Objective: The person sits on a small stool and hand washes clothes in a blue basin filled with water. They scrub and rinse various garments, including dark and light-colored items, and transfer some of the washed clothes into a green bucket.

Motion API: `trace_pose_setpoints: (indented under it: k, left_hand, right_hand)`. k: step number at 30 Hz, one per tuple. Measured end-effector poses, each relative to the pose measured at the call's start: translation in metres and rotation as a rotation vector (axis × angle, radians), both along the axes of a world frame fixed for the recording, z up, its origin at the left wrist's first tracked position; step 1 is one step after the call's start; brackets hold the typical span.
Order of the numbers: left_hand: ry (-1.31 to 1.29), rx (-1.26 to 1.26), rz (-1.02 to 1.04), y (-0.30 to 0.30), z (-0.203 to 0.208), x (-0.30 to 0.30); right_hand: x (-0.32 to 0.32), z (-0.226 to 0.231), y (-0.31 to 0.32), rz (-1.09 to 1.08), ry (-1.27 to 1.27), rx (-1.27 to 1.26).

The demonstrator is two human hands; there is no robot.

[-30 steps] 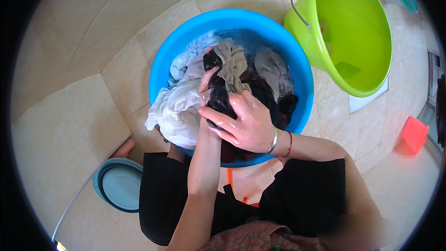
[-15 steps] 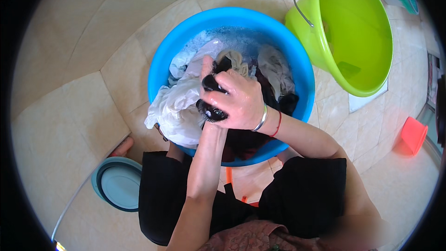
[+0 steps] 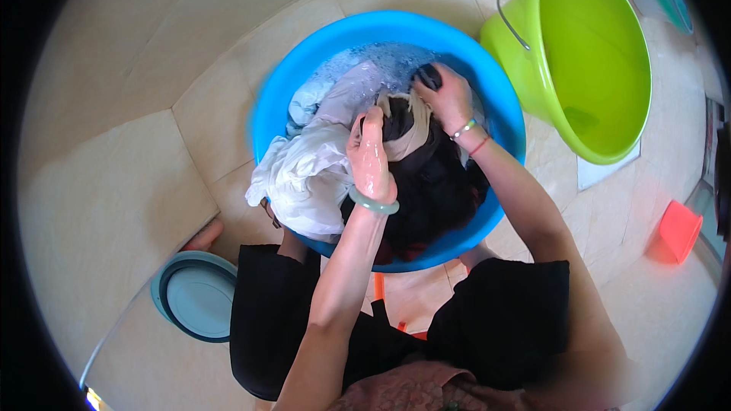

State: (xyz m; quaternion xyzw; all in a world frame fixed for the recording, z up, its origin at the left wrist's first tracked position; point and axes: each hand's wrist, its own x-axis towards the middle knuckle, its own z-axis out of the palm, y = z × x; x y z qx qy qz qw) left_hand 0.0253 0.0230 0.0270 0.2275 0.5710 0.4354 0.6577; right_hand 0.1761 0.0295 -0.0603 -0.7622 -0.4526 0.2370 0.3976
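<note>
A pale tiled floor (image 3: 556,190) is seen around the blue basin (image 3: 278,103), in which wet cloths and suds are held. Dark cloth (image 3: 397,120) is bunched within the basin, a little toward its far side, with beige cloth (image 3: 415,143) folded against it. Its long axis is slanted between the hands, from nearer the basin's middle toward its far right rim. The left end is met by the left hand (image 3: 371,160), whose grip is narrowed on the bunch; a dark wad is enclosed by the right hand (image 3: 451,99), nearer that rim. Whether one piece is shared by both grips cannot be told. White cloth (image 3: 308,175) is draped over the basin's left rim; a green bucket (image 3: 514,68) is placed beyond its right. No brand, label or writing can be read.
</note>
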Motion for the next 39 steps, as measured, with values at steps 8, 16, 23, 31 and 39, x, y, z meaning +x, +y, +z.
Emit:
trace_pose_setpoints:
  k: [8, 16, 23, 31, 39]
  left_hand:
    - [-0.255, -0.120, -0.182, 0.034, -0.038, -0.037]
    - [-0.179, -0.147, -0.279, 0.027, -0.058, -0.018]
    - [-0.735, -0.037, -0.273, 0.046, -0.063, -0.019]
    - [-0.795, -0.092, -0.164, 0.020, -0.043, -0.039]
    - [-0.633, -0.058, -0.026, -0.008, -0.032, -0.044]
  right_hand:
    - [-0.009, -0.032, -0.026, 0.242, -0.309, -0.055]
    - [-0.007, -0.045, -0.006, 0.226, -0.165, -0.012]
    - [-0.055, 0.102, -0.032, 0.583, 0.275, 0.280]
    - [-0.068, 0.157, -0.061, 0.368, 0.154, 0.253]
    - [-0.096, 0.128, -0.047, 0.331, -0.483, 0.469]
